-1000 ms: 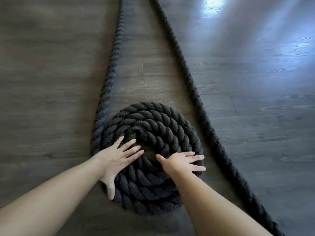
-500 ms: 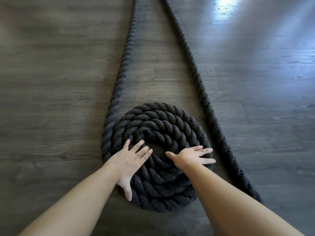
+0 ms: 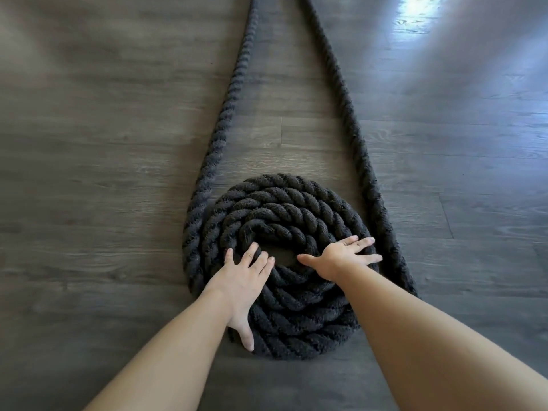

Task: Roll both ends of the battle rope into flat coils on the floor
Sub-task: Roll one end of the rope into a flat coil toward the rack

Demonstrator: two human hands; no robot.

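A thick black battle rope lies on the dark wood floor. One end is wound into a flat coil (image 3: 284, 209) of several turns in front of me. My left hand (image 3: 243, 280) lies flat on the coil's near left side, fingers spread, thumb down along the outer turn. My right hand (image 3: 341, 256) presses flat on the coil's right side, fingers spread to the right. The left strand (image 3: 231, 108) feeds into the coil's outer left edge. The right strand (image 3: 353, 120) runs straight past the coil's right side and goes under my right forearm.
Grey-brown wood plank floor (image 3: 103, 173) all around. A bright patch of light (image 3: 421, 13) reflects off the boards at the far right. Both strands run off the top of the view.
The coil has shifted right in view and now sits closer to the right strand. Both hands stay flat on it, my left fingers now pointing more forward.
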